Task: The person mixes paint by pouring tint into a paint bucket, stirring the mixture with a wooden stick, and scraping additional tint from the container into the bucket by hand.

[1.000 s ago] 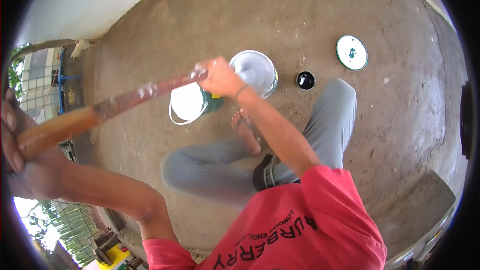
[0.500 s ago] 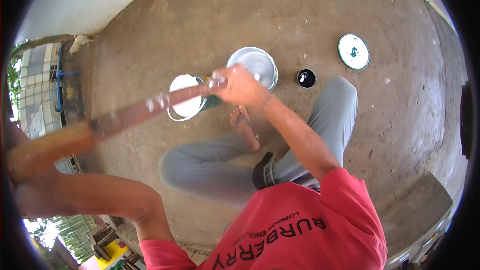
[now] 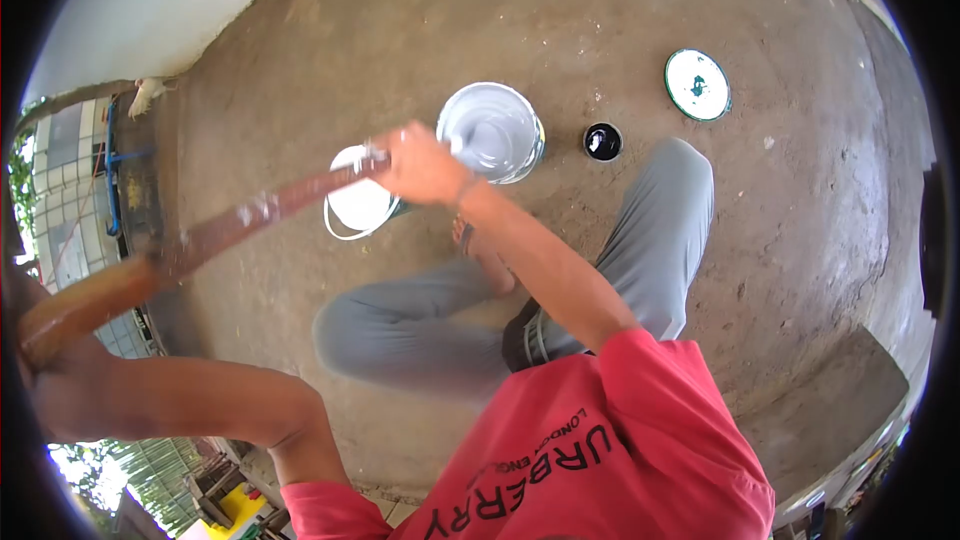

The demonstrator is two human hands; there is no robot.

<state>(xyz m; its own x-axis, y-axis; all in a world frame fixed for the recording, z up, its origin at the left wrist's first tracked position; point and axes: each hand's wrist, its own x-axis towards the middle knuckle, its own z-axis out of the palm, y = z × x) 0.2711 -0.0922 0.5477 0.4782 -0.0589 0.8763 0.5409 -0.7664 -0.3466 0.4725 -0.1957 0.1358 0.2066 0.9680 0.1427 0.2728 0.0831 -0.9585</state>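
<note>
- Wooden stick (image 3: pixel 225 228), long and brown with white smears, slants across from the left side. Its low end, past the right hand, looks to reach into the open bucket, but it is blurry there. The stirring looks partway along, because the stick is not put down.
- Open bucket (image 3: pixel 537 153) stands on the floor (image 3: pixel 380 50) with no cover on it. Pale gray wet stuff (image 3: pixel 505 148), maybe paint, is inside. Nobody could tell from here if it is all one color or lumpy at the bottom.
- White-topped pail (image 3: pixel 362 198) is near the open bucket, on its left. Its top looks shut, but it is too bright to be sure. Its handle hangs to one side.
- Round lid (image 3: pixel 698 86) lies flat on the floor, well apart from the buckets. It is white with green marks. So opening looks done, and closing up is not done yet.
- Left hand (image 3: pixel 50 380) is at the stick's high end. It is dark and blurry, so one cannot tell how its fingers are.
- Right hand (image 3: pixel 422 168) is low on the stick, with its fingers curled tight around it.
- Small tin (image 3: pixel 619 146) is open near the knee (image 3: pixel 680 165). Shiny black stuff (image 3: pixel 604 143) is left inside.
</note>
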